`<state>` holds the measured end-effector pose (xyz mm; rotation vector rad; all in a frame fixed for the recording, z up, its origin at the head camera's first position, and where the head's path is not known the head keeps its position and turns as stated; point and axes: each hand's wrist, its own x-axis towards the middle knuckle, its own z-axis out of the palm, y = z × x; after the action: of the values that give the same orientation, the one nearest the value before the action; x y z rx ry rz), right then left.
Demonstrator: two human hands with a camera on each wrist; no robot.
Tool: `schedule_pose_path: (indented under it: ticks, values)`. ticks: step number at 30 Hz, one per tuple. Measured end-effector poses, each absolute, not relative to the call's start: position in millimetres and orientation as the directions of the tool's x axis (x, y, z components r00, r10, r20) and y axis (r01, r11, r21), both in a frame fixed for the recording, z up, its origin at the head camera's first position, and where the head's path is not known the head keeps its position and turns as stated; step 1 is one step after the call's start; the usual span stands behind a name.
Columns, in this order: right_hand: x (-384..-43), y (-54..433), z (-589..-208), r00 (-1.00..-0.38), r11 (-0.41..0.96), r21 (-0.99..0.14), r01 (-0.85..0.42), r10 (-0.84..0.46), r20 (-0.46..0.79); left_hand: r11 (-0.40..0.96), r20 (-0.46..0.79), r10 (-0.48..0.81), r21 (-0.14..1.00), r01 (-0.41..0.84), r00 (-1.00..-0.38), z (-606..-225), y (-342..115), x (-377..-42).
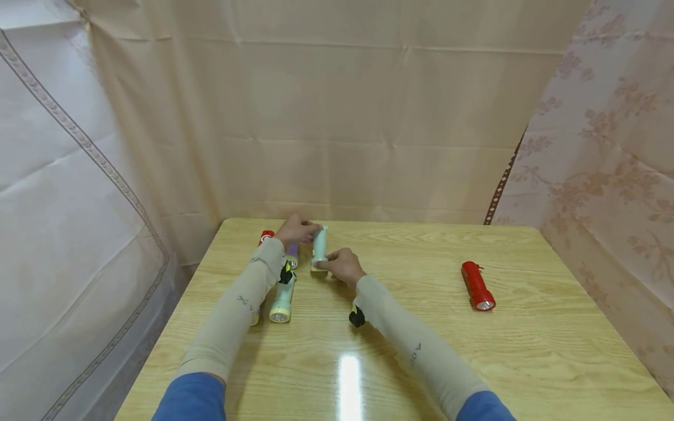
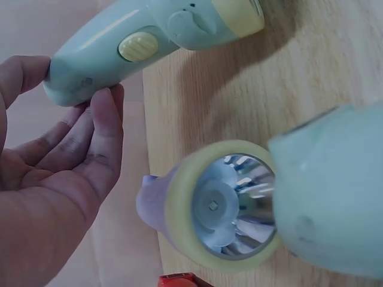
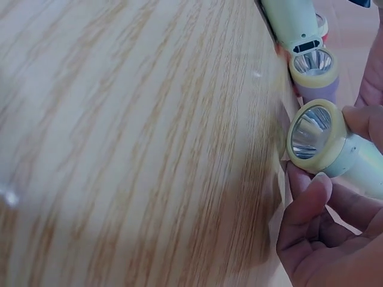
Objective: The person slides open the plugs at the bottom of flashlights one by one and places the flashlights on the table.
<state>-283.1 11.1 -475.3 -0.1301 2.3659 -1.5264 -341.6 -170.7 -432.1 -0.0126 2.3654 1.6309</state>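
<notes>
A mint-green flashlight [image 1: 319, 244] with a pale yellow head rim is between both hands near the table's far side. My left hand [image 1: 296, 230] pinches its tail end between thumb and fingers. At the head end, my right hand [image 1: 344, 266] holds it by the yellow rim, thumb on one side and fingers on the other. The left wrist view shows a ribbed yellow switch [image 2: 138, 47] on its body. Close to its left lie a purple flashlight [image 1: 292, 250] and a second mint-green flashlight [image 1: 284, 295].
A red flashlight [image 1: 267, 235] lies at the back left, partly behind my left hand. Another yellow-rimmed head [image 1: 255, 319] shows beside my left forearm, mostly hidden. On the right side of the wooden table [image 1: 400, 327] lies another red flashlight [image 1: 476, 286]. Curtains hang behind.
</notes>
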Motion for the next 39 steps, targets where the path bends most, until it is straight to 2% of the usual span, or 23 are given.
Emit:
schedule_pose_path:
  ticks: [8, 15, 23, 39]
  values:
    - [-282.4, 17.0, -474.6, -0.931, 0.412, -0.906, 0.092, -0.287, -0.225, 0.336, -0.213, 0.139, 0.929, -0.157, -0.967, -434.9, -174.1, -339.6]
    - [-277.6, 21.6, -474.8, -0.931, 0.431, -0.898, 0.094, -0.282, -0.233, 0.371, -0.215, 0.147, 0.917, -0.148, -0.965, -434.9, -174.4, -334.6]
    - [-269.1, 31.6, -475.1, -0.908, 0.408, -0.901, 0.146, -0.307, -0.286, 0.369, -0.229, 0.136, 0.915, -0.166, -0.964, -438.2, -166.2, -328.1]
    - [-258.9, 64.0, -466.4, -0.861, 0.424, -0.900, 0.098, -0.417, -0.290, 0.320, -0.142, 0.131, 0.943, -0.094, -0.981, -435.7, -149.5, -297.9]
